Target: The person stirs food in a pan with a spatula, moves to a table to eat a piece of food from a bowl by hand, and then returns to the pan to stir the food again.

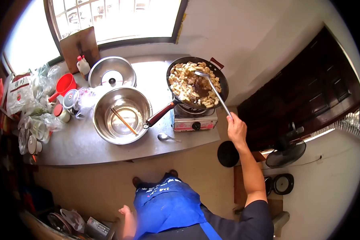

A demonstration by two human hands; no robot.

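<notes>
Nearest, at 7 o'clock beside the blue apron [164,204], the left hand [126,210] hangs low, too blurred to tell whether open or curled. At 2 o'clock from it, the right hand [237,129] is closed round the far end of a long metal spatula [216,94], whose blade lies among pale food pieces [184,82] in the black wok [223,86] on a small stove [194,120]. The spatula looks stiff, light and probably hot nearer the blade, so the handle end seems the safest hold. At 9 o'clock of the wok, a steel bowl [102,120] holds chopsticks [124,121]; a lid [112,72] lies beyond.
</notes>
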